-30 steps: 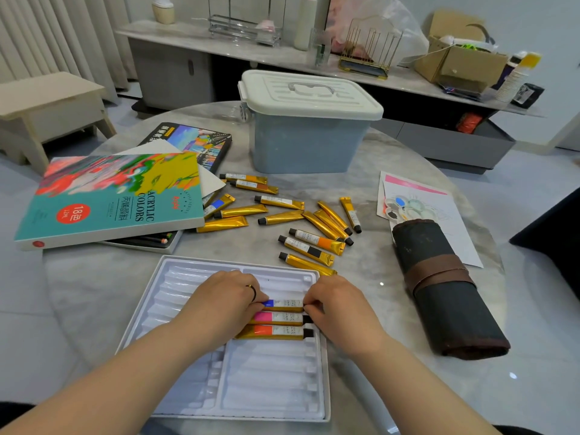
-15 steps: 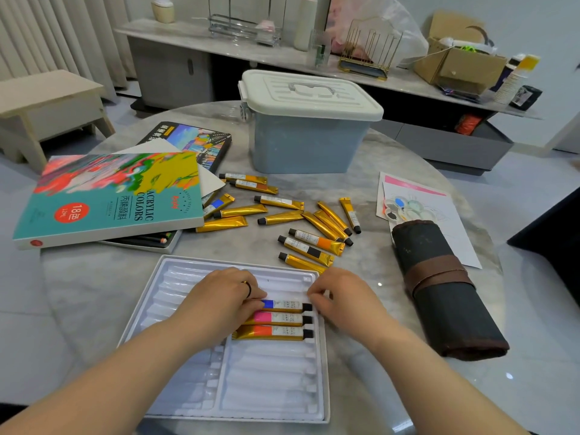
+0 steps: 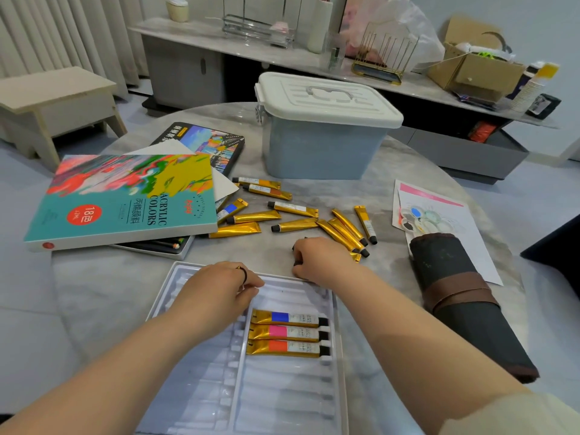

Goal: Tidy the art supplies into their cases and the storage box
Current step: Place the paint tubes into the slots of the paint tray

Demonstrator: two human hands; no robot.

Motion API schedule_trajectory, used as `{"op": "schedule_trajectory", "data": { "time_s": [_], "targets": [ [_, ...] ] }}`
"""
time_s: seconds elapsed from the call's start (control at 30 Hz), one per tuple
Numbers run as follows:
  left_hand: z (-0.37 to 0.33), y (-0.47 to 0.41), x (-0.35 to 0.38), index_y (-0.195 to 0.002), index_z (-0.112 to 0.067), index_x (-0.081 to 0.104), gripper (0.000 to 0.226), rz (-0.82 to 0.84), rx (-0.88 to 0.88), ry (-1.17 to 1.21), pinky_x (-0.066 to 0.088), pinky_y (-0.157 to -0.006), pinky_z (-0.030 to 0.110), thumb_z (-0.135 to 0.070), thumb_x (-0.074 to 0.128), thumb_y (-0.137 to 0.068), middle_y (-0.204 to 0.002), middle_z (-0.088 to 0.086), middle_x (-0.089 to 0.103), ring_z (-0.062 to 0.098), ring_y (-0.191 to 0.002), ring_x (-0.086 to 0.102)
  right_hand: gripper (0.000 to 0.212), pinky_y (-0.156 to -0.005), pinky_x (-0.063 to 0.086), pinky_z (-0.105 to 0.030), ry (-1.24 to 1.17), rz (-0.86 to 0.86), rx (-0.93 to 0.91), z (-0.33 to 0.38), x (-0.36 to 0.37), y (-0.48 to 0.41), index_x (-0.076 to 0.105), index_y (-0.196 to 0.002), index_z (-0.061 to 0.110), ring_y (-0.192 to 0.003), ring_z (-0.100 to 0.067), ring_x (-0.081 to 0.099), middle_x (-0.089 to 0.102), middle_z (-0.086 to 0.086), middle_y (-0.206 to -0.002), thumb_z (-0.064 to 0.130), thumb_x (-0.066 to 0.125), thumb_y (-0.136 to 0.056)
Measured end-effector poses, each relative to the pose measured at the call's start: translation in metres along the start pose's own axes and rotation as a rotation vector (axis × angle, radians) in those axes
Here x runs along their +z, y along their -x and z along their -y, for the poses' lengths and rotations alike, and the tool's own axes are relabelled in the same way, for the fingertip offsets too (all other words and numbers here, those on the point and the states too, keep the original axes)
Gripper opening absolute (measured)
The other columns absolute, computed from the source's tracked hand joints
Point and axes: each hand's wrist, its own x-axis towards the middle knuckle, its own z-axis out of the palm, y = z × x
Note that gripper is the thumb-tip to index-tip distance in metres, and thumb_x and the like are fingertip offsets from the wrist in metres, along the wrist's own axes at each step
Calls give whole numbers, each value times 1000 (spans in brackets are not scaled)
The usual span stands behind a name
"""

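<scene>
The right hand (image 3: 320, 259) lies palm down on the table (image 3: 119, 277), just past the far rim of the white tray (image 3: 175, 277), with its fingers curled over the loose paint tubes nearest the tray; dark caps show at the fingertips, but whether the fingers have closed on a tube cannot be told. The left hand (image 3: 219, 287) rests over the far left part of the tray, fingers loosely bent, and appears to hold nothing. The coming move turns on the scattered tubes (image 3: 295, 225): they lie on the table beyond the tray, ahead of and slightly right of the hands, between the tray and the lidded storage box (image 3: 323, 142). The right hand is the nearer one. The tubes' long axes point in mixed directions, many diagonal, whereas the three tubes (image 3: 288, 334) already seated in the tray lie left to right, caps to the right, so each loose tube probably needs turning to match a slot. The paint box lid (image 3: 122, 196) sits at left on top of a pencil case. The rolled brush pouch (image 3: 461, 296) lies at right, well apart from the tubes. Hidden: the tubes under the right hand, the tube ends beneath the lid, and the tray slots under both forearms. Tube label colours are mostly too small to read.
</scene>
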Motion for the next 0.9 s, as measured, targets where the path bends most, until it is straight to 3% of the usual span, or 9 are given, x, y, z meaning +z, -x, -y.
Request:
{"op": "schedule_trajectory", "data": {
  "time_s": [0.07,0.2,0.27,0.33,0.43,0.5,0.7,0.83,0.9],
  "targets": [
    [2,0,-2,-122,-28,56,29,-4,-14,4,37,-90,16,-26,44,-96,-122,-10,57,8,-113,50,25,-51,32,-23,11,14,-6,0,-5,-1,55,-113,8,-86,-22,47,57,-11,-106,20,49,-92],
    [2,0,-5,-123,-27,55,30,-40,-19,40,38,-92,18,-26,45,-95,-122,-9,58,9,-113,50,20,-64,37,-26,-129,-110,14,-7,-28,17,56,-107,11,-95,-25,56,61,-9,-104,24,50,-93],
    [0,1,-7,-126,-29,51,32,-86,-5,76,38,-92,19,-28,47,-94,-122,-10,58,7,-112,51,6,-57,36,-24,-298,-253,0,-16,-40,34,51,-90,17,-82,-21,53,57,-4,-87,22,53,-91],
    [-5,3,-8,-131,-31,45,39,-129,31,99,37,-88,17,-32,49,-92,-123,-11,55,6,-113,50,18,-54,39,-19,-589,-315,6,-23,-42,54,46,-76,19,-65,-14,54,56,1,-70,16,56,-90],
    [-11,7,-9,-137,-33,36,51,-155,91,85,35,-90,16,-37,53,-89,-134,-12,47,6,-120,46,19,-50,49,-15,-1149,-163,43,-27,-21,78,50,-75,14,-46,-2,59,63,0,-61,3,54,-90],
    [-13,10,-6,-138,-35,34,52,-93,131,7,35,-97,17,-40,51,-90,-140,-15,41,5,-126,41,18,-50,52,-15,-1287,-38,90,-27,1,85,52,-76,11,-44,-2,62,66,1,-52,-2,52,-90],
    [-10,12,9,-137,-37,38,42,146,185,-229,38,-96,20,-41,40,-95,-133,-17,46,5,-124,37,21,-48,45,-10,-1130,-40,125,-27,32,84,54,-72,18,-44,2,57,62,3,-63,4,59,-88],
    [-6,9,13,-135,-37,41,40,128,211,-275,36,-97,20,-43,37,-95,-131,-17,50,6,-120,42,7,-70,42,-16,-678,-100,49,-28,34,82,67,-90,21,-70,-2,48,56,10,-78,21,61,-88],
    [-8,7,13,-133,-38,43,38,130,222,-305,33,-96,20,-44,33,-96,-129,-17,51,7,-119,43,20,-82,43,-21,-511,-126,7,-27,34,80,67,-106,18,-87,-5,47,59,5,-99,25,57,-90]
  ]
}}
